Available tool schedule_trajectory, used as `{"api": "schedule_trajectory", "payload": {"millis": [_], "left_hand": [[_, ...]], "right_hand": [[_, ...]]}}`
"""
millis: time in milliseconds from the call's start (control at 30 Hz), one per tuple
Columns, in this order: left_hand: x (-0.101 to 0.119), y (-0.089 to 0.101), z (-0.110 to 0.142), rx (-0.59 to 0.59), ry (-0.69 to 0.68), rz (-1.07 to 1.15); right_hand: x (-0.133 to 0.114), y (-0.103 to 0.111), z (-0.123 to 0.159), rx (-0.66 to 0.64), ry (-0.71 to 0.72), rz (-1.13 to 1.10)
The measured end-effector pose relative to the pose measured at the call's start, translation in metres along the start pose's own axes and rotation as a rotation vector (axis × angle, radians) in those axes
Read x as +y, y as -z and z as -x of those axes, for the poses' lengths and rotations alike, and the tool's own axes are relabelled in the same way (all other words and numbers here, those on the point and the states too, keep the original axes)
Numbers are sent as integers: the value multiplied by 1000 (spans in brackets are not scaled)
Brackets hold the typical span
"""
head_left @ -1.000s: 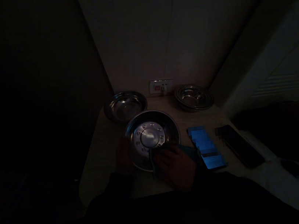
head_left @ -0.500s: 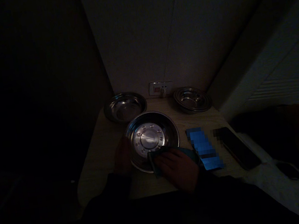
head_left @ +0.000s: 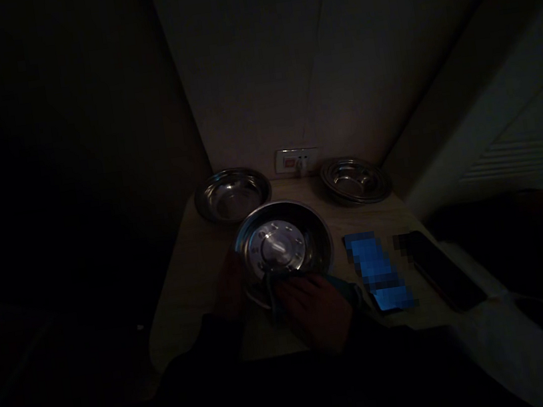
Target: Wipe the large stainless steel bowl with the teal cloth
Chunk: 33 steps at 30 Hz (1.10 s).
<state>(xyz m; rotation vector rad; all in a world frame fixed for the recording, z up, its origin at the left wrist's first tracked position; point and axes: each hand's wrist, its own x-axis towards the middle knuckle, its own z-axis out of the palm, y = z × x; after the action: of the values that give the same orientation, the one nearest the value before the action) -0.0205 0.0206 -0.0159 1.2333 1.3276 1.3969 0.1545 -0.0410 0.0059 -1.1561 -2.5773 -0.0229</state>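
A round, shiny steel basin [head_left: 277, 246] sits mid-table [head_left: 177, 291], between the person's hands, its mouth facing up. The right hand [head_left: 316, 308] comes in from the near edge, palm down, its fingers together and bent around a dark teal fabric cloth [head_left: 349, 290] at the basin's near rim. The cloth stretches sideways, roughly along the table's near edge. The left hand [head_left: 229, 283] is upright at the basin's left rim; it's too dark to tell how far its fingers close. Another wide steel basin [head_left: 233, 196] occupies the far left corner.
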Motion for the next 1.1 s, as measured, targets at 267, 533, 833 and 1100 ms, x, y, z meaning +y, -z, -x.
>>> {"api": "schedule_trajectory", "payload": {"millis": [267,533,833,1100], "left_hand": [[16,-3,3,24,34,-81],[6,4,-2,59,41,-182],[22,-1,2,37,38,-117],[7,2,0,79,23,-181]], "right_hand": [[9,11,-2,-120,-27,19],[-11,5,-48,-43,-29,-58],[7,12,-7,-150,-35,-20],[10,9,-35,-103,-71,12]]}}
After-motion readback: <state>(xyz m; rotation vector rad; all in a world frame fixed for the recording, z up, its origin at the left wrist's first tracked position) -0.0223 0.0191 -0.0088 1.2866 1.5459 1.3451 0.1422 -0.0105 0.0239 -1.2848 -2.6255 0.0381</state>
